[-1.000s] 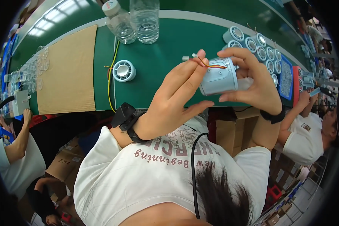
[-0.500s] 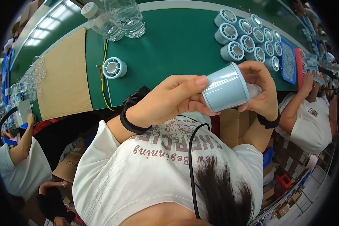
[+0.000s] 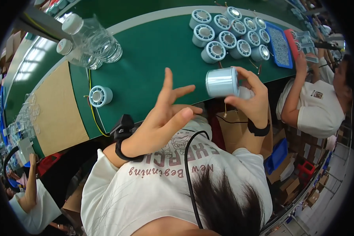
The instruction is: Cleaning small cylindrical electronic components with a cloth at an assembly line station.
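My right hand (image 3: 255, 96) grips a light-blue cylindrical motor housing (image 3: 219, 83) by its rimmed end, its smooth side toward me. Something white (image 3: 245, 93) shows inside that hand's curled fingers; I cannot make out what it is. A thin wire with a small connector (image 3: 225, 115) dangles below the housing. Apart from it, my left hand (image 3: 165, 112) is open with fingers spread and nothing in them. Beyond my hands stand several similar light-blue housings (image 3: 214, 51), with slotted ends and round metal centres facing up. One more housing (image 3: 100, 96) lies by itself on the left.
Clear plastic bottles (image 3: 102, 43) stand at the back left of the green table (image 3: 153, 51), near a brown cardboard sheet (image 3: 59, 110). A blue tray (image 3: 280, 45) of small pieces lies at the right. Co-workers sit on both sides; an open carton (image 3: 234, 126) is below the edge.
My left hand has let go of the housing and opened, moving left from it. My right hand still holds it, now with a wire hanging out. The whole view has shifted.
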